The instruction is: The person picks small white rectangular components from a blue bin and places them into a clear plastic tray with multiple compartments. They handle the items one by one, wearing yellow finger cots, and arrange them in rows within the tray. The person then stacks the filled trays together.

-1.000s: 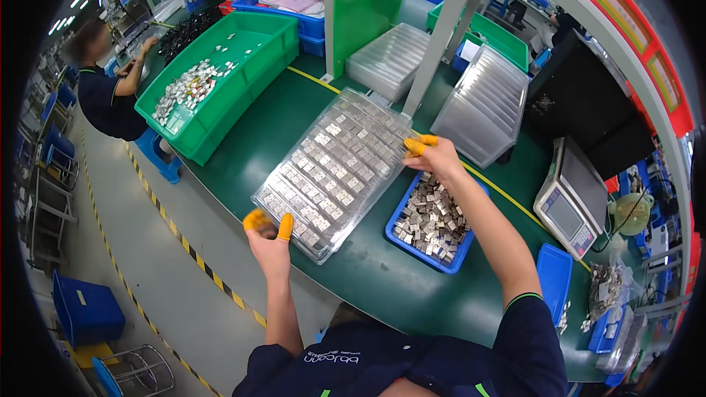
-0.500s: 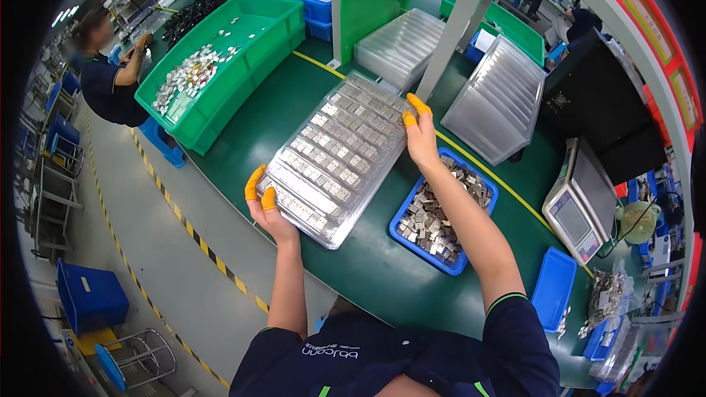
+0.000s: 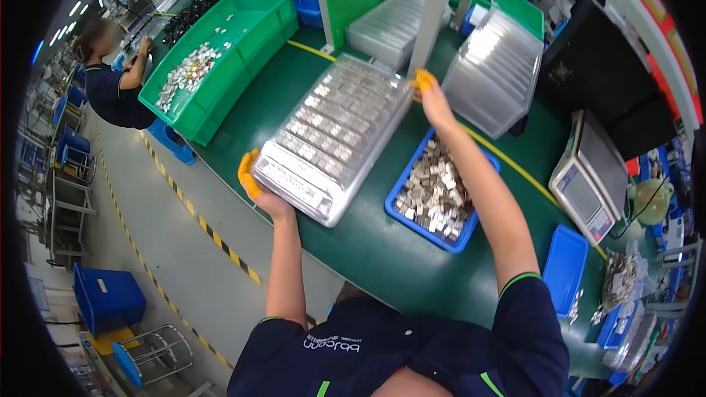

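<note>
A transparent plastic tray (image 3: 323,132) with rows of small silvery metal parts lies at a slant on the green bench, its side looking thick like stacked layers. My left hand (image 3: 266,195), with yellow finger covers, grips its near left corner, fingers along the outer edge. At the far right corner my right hand (image 3: 434,99) has its yellow-covered fingers bunched against the rim; their exact hold is partly hidden. Beneath my right forearm sits a blue bin (image 3: 457,246) heaped with loose small metal parts (image 3: 434,187).
A large green bin (image 3: 220,92) with small parts stands at left. Ribbed transparent tray stacks (image 3: 386,29) (image 3: 496,66) lie behind a grey post (image 3: 430,22). At right are a weighing scale (image 3: 581,195) and a shallow blue tray (image 3: 565,268). Another person (image 3: 110,92) works at far left.
The tray has moved slightly up and left in view, its side now looking thicker. Both hands stay at its corners; the right hand's fingers have drawn together at the rim.
</note>
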The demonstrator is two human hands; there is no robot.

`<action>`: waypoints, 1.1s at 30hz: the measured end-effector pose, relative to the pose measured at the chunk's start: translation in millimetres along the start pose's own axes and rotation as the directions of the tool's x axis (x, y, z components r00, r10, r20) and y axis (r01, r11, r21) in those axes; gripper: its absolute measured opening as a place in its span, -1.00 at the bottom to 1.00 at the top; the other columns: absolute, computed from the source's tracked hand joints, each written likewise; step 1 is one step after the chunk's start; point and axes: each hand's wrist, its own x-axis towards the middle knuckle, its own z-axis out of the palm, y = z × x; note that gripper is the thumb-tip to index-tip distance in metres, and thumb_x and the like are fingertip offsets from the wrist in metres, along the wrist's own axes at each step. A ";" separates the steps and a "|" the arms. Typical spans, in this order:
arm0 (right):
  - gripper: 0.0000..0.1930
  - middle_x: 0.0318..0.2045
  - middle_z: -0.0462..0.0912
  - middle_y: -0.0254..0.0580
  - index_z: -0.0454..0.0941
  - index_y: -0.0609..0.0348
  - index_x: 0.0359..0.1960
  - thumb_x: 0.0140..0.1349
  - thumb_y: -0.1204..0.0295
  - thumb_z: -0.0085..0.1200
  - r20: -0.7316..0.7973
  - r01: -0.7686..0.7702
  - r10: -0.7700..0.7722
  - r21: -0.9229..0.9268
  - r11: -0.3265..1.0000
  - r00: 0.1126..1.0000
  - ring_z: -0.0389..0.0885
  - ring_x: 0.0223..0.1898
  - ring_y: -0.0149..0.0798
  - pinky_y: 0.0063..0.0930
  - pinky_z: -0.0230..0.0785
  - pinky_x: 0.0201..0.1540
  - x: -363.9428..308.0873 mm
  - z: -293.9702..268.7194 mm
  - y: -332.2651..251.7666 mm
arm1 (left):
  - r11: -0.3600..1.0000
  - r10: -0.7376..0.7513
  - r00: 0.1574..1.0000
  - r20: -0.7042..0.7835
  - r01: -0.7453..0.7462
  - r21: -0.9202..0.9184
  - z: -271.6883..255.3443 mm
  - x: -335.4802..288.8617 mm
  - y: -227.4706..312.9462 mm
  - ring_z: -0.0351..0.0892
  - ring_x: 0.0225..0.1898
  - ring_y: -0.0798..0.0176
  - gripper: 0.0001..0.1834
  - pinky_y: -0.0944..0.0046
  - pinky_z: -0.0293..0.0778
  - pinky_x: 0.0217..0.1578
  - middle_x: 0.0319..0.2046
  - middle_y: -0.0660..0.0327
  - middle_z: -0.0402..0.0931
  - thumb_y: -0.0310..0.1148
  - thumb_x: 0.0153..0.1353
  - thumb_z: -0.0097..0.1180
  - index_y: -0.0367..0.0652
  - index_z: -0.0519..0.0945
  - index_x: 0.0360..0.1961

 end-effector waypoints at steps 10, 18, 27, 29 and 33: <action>-0.64 0.00 0.30 0.00 0.45 0.15 -0.15 -0.04 0.52 -0.20 0.453 0.514 -0.251 -0.678 0.525 0.855 0.29 -0.03 -0.03 -0.31 0.11 0.06 -13.5 -42.1 24.6 | 0.994 -0.103 0.993 -0.055 0.101 -0.050 -5.7 4.3 2.2 0.36 -0.10 0.09 -0.61 0.10 0.33 -0.06 -0.13 0.02 0.32 -0.22 0.21 -0.49 -0.20 0.29 -0.10; -0.75 -0.27 0.48 0.01 0.53 0.26 -0.39 -0.07 0.48 -0.18 0.447 0.462 -0.180 -0.674 0.576 0.876 0.38 -0.14 -0.02 -0.30 0.20 -0.06 -7.4 -44.1 29.7 | 0.980 -0.168 0.985 0.027 0.170 -0.108 -17.9 13.8 -4.8 0.41 -0.15 0.08 -0.58 0.07 0.42 -0.17 -0.14 0.04 0.34 -0.16 0.18 -0.47 -0.17 0.34 -0.14; -0.74 -0.19 0.41 0.06 0.51 0.22 -0.34 -0.08 0.50 -0.18 0.432 0.417 -0.133 -0.674 0.610 0.892 0.32 -0.07 -0.01 -0.31 0.18 -0.04 -7.5 -45.1 29.9 | 0.959 -0.255 0.965 0.056 0.260 -0.110 -0.7 1.7 -2.0 0.44 -0.17 0.07 -0.59 0.05 0.44 -0.20 -0.17 0.04 0.37 -0.16 0.16 -0.46 -0.19 0.37 -0.19; -0.60 0.06 0.22 0.13 0.47 0.07 -0.14 -0.07 0.56 -0.23 0.467 0.324 0.023 -0.648 0.689 0.884 0.18 0.07 0.01 -0.34 0.04 0.10 -3.8 -47.1 23.6 | 0.950 -0.277 0.959 0.056 0.283 -0.135 -0.2 1.3 0.1 0.44 -0.17 0.07 -0.59 0.05 0.44 -0.19 -0.17 0.04 0.37 -0.16 0.16 -0.45 -0.19 0.38 -0.20; -0.62 0.01 0.26 0.14 0.48 0.13 -0.18 -0.09 0.55 -0.24 0.446 0.346 -0.095 -0.525 0.778 0.890 0.21 0.06 0.01 -0.33 0.05 0.10 -7.0 -50.1 21.2 | 0.963 -0.237 0.970 0.058 0.243 -0.117 -15.7 9.1 -6.5 0.44 -0.17 0.07 -0.59 0.04 0.44 -0.19 -0.15 0.05 0.36 -0.16 0.16 -0.45 -0.19 0.38 -0.21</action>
